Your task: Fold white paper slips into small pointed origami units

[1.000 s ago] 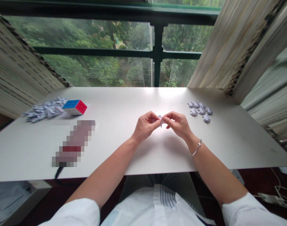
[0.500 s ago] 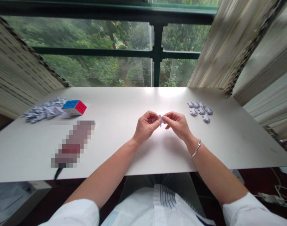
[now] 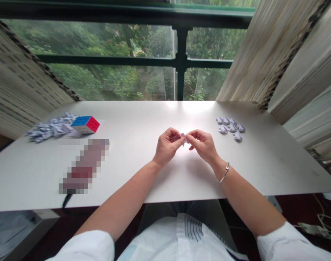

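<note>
Above the middle of the white table (image 3: 127, 170), my left hand (image 3: 167, 145) and my right hand (image 3: 204, 145) meet at a small folded paper piece (image 3: 184, 139). Both hands are closed in a pinch on it, thumbs against fingers. Much of the paper is hidden behind the fingertips. To the right lies a group of several small folded paper pieces (image 3: 232, 127), white and pointed. On the far left is a larger heap of folded white paper pieces (image 3: 53, 127).
A puzzle cube (image 3: 86, 124) with blue, red and white faces sits beside the heap, near a sheet of paper. A pixelated flat object (image 3: 85, 166) with a black cable lies at the left. Behind the table are a green-framed window (image 3: 182, 65) and curtains (image 3: 247, 50).
The folded paper has shifted and turned slightly between my fingers. My right hand and wrist have moved a little to the left.
</note>
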Available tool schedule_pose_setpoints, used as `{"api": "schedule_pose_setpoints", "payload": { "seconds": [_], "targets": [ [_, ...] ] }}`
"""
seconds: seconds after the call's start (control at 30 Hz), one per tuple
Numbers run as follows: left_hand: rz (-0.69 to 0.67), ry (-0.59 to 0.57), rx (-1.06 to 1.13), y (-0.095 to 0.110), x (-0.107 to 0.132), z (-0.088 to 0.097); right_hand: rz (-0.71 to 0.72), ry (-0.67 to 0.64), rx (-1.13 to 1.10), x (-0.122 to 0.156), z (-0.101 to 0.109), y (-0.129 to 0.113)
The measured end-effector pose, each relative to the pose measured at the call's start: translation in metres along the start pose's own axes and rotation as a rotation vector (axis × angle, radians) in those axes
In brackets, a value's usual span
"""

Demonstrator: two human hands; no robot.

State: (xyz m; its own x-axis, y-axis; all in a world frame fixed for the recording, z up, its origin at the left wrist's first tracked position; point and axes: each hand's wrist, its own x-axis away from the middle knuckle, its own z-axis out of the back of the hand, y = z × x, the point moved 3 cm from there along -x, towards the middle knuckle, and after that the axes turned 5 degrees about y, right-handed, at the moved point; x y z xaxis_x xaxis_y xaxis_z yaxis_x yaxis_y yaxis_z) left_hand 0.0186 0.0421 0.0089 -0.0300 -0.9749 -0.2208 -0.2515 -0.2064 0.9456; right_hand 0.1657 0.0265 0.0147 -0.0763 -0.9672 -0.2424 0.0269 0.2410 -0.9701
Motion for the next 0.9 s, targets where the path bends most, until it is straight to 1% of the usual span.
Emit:
{"api": "schedule_pose_setpoints", "payload": {
  "seconds": [0.13,0.23,0.37,0.47,0.6,0.7,0.8,0.9],
  "targets": [
    [-0.03,0.054,-0.03,0.0022,-0.0004,0.0018,-0.026,-0.009,-0.023,0.0001,0.0007,0.0007],
    [-0.046,0.034,-0.059,0.0011,-0.0004,0.0026,-0.006,-0.031,0.002,0.0006,0.0006,0.0006],
    [-0.098,0.02,-0.149,0.0,0.0009,0.0035,0.015,-0.017,0.042,0.0012,0.0003,0.0019],
    [-0.133,0.012,-0.187,0.0004,0.0026,0.003,0.009,-0.017,0.036,0.0012,-0.0009,0.0037],
    [-0.16,0.016,-0.184,0.0,0.0037,0.002,0.008,-0.023,0.003,0.0011,-0.0015,0.0042],
    [-0.199,0.062,-0.19,-0.001,0.003,0.0035,0.047,-0.006,-0.011,0.0012,-0.0003,0.0017],
    [-0.269,0.117,-0.218,-0.001,0.0029,0.0064,0.108,0.033,0.008,0.0023,0.0014,-0.0018],
    [-0.345,0.13,-0.25,0.0002,0.005,0.0074,0.175,0.056,0.057,0.0036,0.0018,-0.0042]
  ]
}}
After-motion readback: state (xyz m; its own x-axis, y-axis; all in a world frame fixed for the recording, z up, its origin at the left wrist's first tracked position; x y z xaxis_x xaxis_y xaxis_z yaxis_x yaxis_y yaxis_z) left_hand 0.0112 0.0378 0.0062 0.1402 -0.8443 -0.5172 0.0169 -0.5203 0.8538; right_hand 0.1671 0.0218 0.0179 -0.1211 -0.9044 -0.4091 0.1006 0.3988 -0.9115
